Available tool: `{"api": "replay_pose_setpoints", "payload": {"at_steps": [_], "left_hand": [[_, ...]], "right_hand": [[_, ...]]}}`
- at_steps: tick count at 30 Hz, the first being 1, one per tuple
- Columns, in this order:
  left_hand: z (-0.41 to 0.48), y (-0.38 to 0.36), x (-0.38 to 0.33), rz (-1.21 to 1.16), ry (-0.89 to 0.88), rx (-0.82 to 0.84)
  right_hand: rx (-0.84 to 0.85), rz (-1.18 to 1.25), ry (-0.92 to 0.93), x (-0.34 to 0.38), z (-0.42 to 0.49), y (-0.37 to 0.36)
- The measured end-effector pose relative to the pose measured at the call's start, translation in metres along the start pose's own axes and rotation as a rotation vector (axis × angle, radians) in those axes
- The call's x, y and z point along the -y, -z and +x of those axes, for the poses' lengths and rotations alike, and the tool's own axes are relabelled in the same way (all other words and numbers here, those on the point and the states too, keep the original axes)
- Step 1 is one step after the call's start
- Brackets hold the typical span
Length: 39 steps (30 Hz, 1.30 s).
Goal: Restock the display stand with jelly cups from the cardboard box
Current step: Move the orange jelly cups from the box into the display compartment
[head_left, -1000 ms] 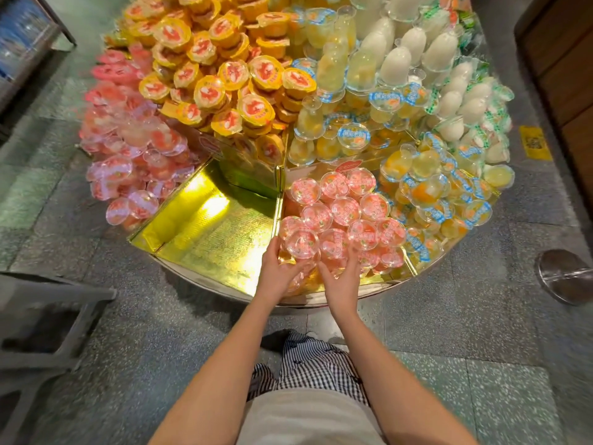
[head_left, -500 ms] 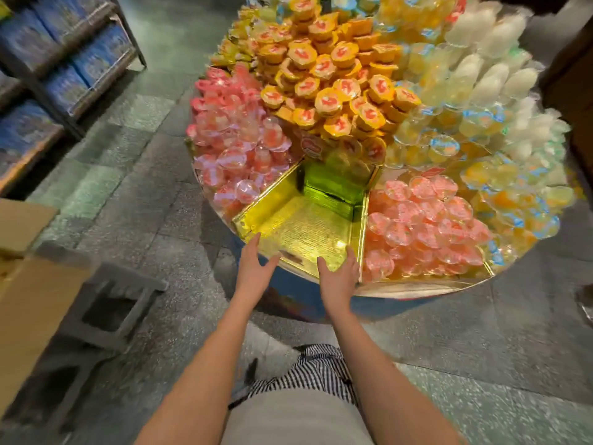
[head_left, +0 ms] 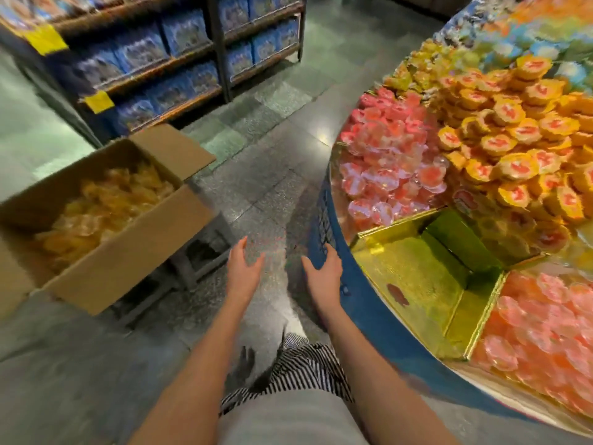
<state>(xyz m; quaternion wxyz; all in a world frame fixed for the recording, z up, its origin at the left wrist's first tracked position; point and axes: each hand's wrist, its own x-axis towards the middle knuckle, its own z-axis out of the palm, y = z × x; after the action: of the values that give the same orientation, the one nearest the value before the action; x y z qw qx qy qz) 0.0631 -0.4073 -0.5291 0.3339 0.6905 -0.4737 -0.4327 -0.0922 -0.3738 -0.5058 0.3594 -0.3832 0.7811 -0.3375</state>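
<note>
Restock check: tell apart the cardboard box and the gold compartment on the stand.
The cardboard box is dull brown, flaps open; the gold compartment is shiny foil. The box is heaped with yellow-orange jelly cups; the compartment holds none. The box stands apart from the display stand; the compartment is set into it. Both are open-topped.

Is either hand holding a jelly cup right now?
No, the left hand and the right hand are both empty, fingers spread, short of the open brown cardboard box.
</note>
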Motion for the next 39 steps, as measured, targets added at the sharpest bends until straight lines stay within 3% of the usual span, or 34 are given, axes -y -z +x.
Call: {"api": "replay_pose_setpoints", "payload": {"at_steps": [14,20,29,39], "left_hand": [[0.131,0.159,0.032,-0.044,0.256,-0.402],[0.190,0.188,0.029,-0.107,0.352,-0.482],[0.225,0.238,0.066,-0.149,0.522,-0.557],[0.303,0.322,0.137,-0.157,0.631,-0.448]], "right_hand": [[0.530,-0.264,0.171,0.134,0.092,-0.201],[0.616,-0.263,0.183,0.188,0.137,-0.264],[0.738,-0.350,0.170,0.211,0.150,-0.351],[0.734,-0.468,0.054,0.238,0.146,-0.455]]}}
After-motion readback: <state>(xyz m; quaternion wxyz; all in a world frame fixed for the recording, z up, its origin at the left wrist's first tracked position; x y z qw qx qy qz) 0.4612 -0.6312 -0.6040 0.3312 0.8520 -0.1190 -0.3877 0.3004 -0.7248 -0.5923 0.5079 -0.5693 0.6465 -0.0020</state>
